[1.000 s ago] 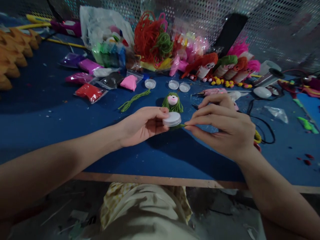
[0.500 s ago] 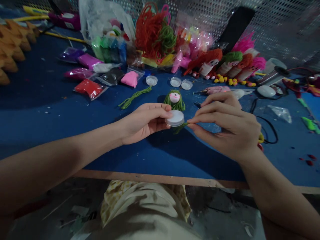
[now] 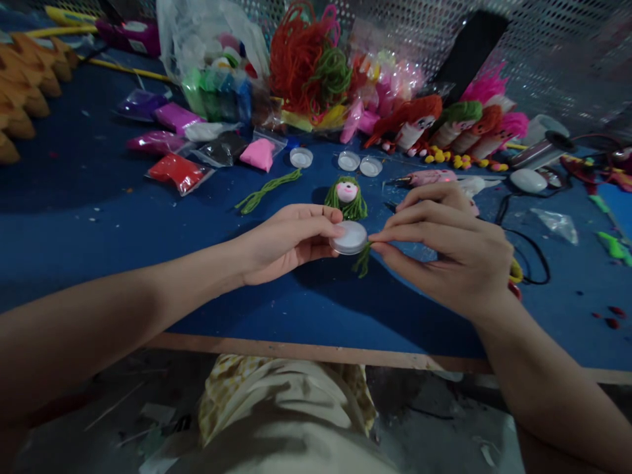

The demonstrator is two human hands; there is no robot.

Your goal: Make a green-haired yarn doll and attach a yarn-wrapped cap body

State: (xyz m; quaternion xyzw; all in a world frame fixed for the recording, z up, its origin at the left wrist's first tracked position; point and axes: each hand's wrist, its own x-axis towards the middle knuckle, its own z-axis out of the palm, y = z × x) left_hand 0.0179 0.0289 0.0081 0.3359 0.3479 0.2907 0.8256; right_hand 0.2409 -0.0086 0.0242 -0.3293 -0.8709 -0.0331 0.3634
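My left hand [image 3: 299, 240] grips a small round white plastic lid [image 3: 349, 236] by its left side, thumb on the upper face and fingers beneath. At the lid's right edge, my right hand [image 3: 442, 247] pinches green yarn [image 3: 363, 260] between thumb and fingertips; its loose ends hang below the lid. Just behind stands a doll's head [image 3: 347, 192] with green yarn hair and a pink-cheeked face. On the table to its left lies a bundle of green yarn strands [image 3: 269, 191].
White caps [image 3: 301, 157], bagged clay [image 3: 178, 172] and a yarn heap [image 3: 306, 66] lie behind my hands. A pink glue gun [image 3: 429, 176] and finished dolls [image 3: 409, 128] are at the right back. A black cord [image 3: 536, 253] curls right of my right hand. The table's wooden edge [image 3: 296, 349] runs in front.
The lid has shifted slightly right and tilted a little. The yarn ends now hang lower and show more plainly below it. Both hands keep their hold.
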